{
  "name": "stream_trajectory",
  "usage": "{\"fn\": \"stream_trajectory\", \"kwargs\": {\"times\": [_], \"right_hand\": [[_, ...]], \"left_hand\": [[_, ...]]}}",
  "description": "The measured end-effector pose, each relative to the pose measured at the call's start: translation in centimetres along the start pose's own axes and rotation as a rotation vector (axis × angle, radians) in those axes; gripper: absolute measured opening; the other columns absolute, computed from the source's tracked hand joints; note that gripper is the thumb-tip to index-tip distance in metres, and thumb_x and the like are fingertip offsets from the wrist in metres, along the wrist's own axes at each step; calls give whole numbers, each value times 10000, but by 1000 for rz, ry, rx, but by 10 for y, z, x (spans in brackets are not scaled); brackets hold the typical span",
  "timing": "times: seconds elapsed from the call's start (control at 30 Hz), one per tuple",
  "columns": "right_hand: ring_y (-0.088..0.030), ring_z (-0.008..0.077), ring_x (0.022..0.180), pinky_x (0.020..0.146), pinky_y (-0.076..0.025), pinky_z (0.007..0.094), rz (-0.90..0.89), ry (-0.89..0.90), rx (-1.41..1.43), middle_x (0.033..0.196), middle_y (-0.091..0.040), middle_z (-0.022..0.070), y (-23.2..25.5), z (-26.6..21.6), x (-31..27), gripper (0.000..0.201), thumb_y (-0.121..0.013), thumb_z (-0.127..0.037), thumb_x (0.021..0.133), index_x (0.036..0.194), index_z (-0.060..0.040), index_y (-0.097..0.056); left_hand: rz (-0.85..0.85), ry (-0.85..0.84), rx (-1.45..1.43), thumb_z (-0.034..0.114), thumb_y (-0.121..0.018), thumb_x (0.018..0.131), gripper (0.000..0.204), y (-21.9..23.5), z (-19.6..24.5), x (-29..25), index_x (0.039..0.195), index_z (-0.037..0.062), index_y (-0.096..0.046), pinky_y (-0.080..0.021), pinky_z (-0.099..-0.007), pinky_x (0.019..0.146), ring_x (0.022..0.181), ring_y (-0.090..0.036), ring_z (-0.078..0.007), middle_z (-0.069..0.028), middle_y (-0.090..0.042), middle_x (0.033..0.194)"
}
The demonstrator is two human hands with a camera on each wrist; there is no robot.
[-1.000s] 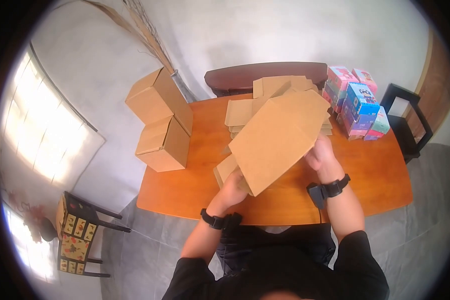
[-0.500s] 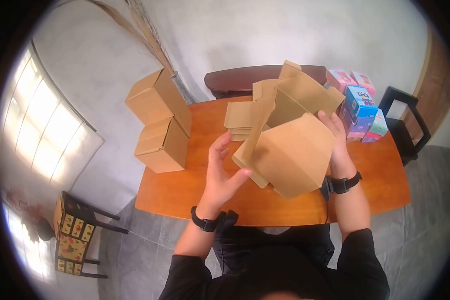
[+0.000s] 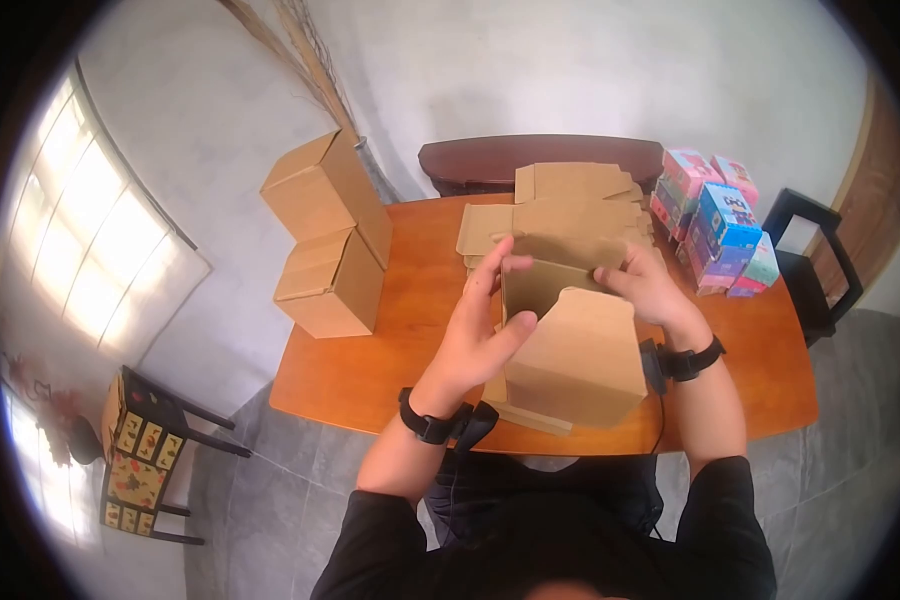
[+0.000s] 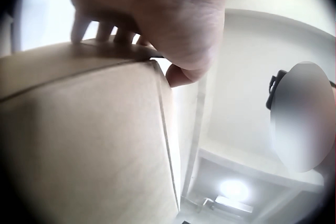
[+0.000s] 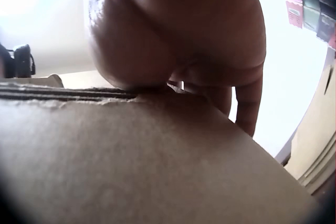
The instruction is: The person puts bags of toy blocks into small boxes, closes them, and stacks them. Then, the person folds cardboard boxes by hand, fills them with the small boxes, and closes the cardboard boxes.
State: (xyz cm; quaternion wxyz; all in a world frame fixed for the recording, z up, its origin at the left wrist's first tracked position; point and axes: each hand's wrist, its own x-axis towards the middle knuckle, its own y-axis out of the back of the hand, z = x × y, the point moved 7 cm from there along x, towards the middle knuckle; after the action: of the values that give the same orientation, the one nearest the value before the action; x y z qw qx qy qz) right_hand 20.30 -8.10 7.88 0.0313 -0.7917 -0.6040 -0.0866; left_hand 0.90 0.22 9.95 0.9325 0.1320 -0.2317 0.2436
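A brown cardboard box (image 3: 580,355) stands opened out between the two hands near the front of the table, its dark inside showing in the head view. My right hand (image 3: 653,290) grips its right rim, thumb over the edge and fingers down the outer side; the right wrist view shows the layered cardboard edge (image 5: 68,95) under the thumb. On the left, my left hand (image 3: 478,335) is spread with fairly straight fingers along the box's side, thumb over the opening. In the left wrist view its fingertips (image 4: 79,34) touch the cardboard near a corner.
Behind the box lies a pile of flattened cartons (image 3: 482,228) on the wooden table (image 3: 410,300). Two closed boxes, an upper one (image 3: 315,195) and a lower one (image 3: 325,290), are stacked at left. Colourful small packages (image 3: 728,215) stand at back right, near a black chair (image 3: 810,240).
The carton, a tilted folded shape a second ago, has been opened out, turned and lowered toward the table's front. My left hand let go of its near end and moved to its left side.
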Motion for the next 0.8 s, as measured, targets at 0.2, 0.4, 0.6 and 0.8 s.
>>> {"fn": "stream_trajectory", "kwargs": {"times": [0.2,0.4,0.6,0.8], "right_hand": [[-585,181,1136,1005,-444,316,59,113,3,1239,-639,101,23,40,11,272,-499,141,872,1034,-8,-659],[-455,238,1354,1084,-393,352,-83,135,-389,1510,-430,142,14,20,-10,308,-590,91,875,1116,-80,-675],[-149,331,1513,1203,-169,432,-208,102,-399,1653,-75,175,-2,7,-47,649,-750,-114,810,1410,-135,-503],[-94,358,1520,1209,-127,466,-108,146,-458,1655,-31,192,-11,10,-60,744,-712,-361,844,1478,-105,-421]], "left_hand": [[80,-53,83,-13,-563,758,795,3,-20,-30,1513,23,-317,-309,-413,1139,1299,-452,-256,-128,-512,1281],[63,-194,244,67,-626,787,804,6,-9,-33,1522,27,-303,-304,-428,1134,1301,-435,-291,-142,-495,1317],[-24,-95,106,216,-715,821,859,-2,-17,-31,1537,33,-278,-290,-453,1140,1331,-402,-318,-177,-440,1404],[-131,-250,332,567,-597,901,891,-10,-13,-29,1529,8,-301,-227,-496,1170,1414,-312,-407,-206,-397,1497]]}}
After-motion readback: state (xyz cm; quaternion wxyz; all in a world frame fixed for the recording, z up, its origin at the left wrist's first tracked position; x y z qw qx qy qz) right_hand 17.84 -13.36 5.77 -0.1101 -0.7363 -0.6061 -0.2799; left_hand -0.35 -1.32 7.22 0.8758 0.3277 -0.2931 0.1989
